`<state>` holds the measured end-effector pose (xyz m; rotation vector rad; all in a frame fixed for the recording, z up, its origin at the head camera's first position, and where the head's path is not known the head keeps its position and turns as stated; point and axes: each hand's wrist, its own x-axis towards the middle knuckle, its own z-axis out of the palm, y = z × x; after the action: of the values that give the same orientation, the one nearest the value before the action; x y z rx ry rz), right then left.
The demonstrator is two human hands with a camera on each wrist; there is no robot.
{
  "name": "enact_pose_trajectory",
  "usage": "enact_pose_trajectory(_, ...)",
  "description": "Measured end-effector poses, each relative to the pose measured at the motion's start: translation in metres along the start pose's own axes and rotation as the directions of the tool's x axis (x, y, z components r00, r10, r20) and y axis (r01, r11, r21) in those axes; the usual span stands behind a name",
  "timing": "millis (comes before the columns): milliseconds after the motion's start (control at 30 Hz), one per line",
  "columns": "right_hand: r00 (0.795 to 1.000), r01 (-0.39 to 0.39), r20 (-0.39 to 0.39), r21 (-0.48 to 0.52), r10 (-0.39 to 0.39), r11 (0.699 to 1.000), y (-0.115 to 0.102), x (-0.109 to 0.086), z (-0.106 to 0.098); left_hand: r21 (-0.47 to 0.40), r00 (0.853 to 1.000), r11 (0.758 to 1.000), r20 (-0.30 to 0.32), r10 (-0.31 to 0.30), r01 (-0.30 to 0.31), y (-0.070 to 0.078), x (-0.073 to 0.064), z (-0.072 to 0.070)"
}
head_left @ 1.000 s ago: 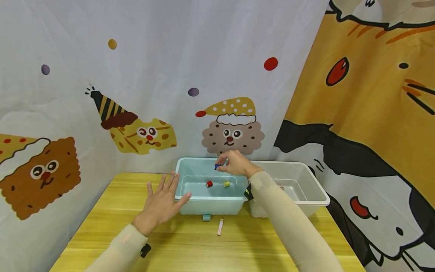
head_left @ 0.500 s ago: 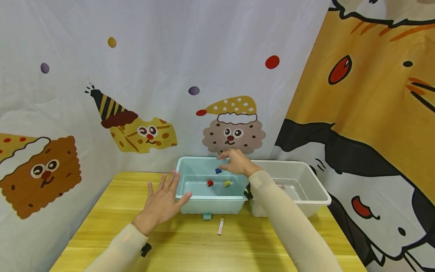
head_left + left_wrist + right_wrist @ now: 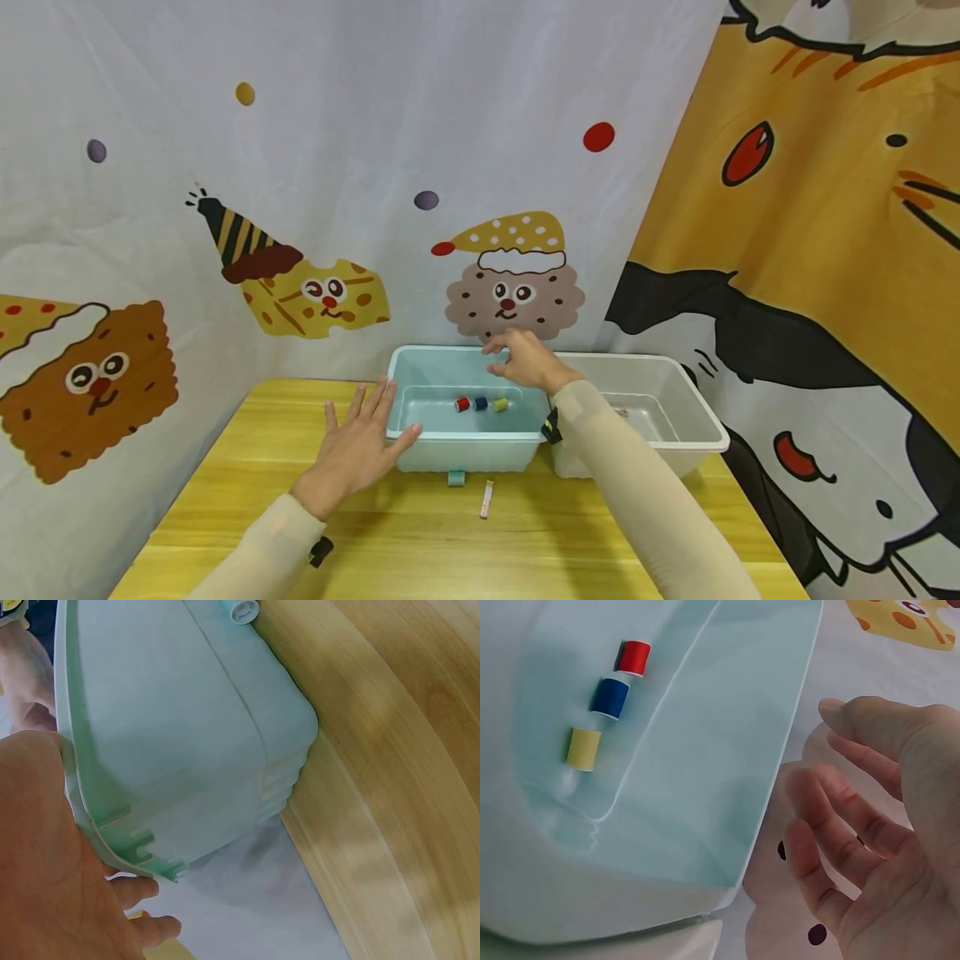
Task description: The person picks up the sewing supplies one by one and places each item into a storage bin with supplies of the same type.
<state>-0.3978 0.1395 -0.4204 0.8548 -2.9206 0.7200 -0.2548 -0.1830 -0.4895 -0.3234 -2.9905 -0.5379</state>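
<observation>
Three thread spools lie in a row on the floor of the light blue bin (image 3: pixel 465 454): a red spool (image 3: pixel 635 658), a dark blue spool (image 3: pixel 611 697) and a yellow spool (image 3: pixel 583 749). Above the bin's far right part hovers my right hand (image 3: pixel 527 360), fingers loosely spread and holding nothing. My left hand (image 3: pixel 356 458) rests at the bin's left rim with its fingers straight; in the left wrist view the palm lies along the rim (image 3: pixel 73 780). A teal spool (image 3: pixel 456 478) stands on the table right by the bin's front wall.
To the right, a white bin (image 3: pixel 701 446) adjoins the blue one and has a small pale item (image 3: pixel 621 412) inside. A short white printed strip (image 3: pixel 487 500) lies on the wooden table (image 3: pixel 420 558). Behind hangs a cartoon-printed curtain (image 3: pixel 337 125).
My right hand let go of the blue spool, which dropped into the blue bin and now lies between the red and yellow ones. The left hand stayed in place.
</observation>
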Motion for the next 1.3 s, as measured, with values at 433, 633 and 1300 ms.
enact_pose_trajectory(433,0.999,0.010,-0.048,0.037,-0.008,0.999,-0.003,-0.011,-0.002,-0.001,1.000,1.000,0.000,0.004,-0.004,0.001,0.000,-0.002)
enact_pose_trajectory(633,0.996,0.039,-0.082,0.025,-0.037,0.999,-0.003,-0.018,-0.002,0.008,1.000,1.000,0.001,0.005,-0.005,0.000,0.001,-0.001)
enact_pose_trajectory(1300,0.988,0.106,-0.117,0.048,-0.100,0.993,-0.007,-0.046,0.002,-0.010,1.000,1.000,-0.002,0.007,-0.007,0.002,-0.001,-0.002)
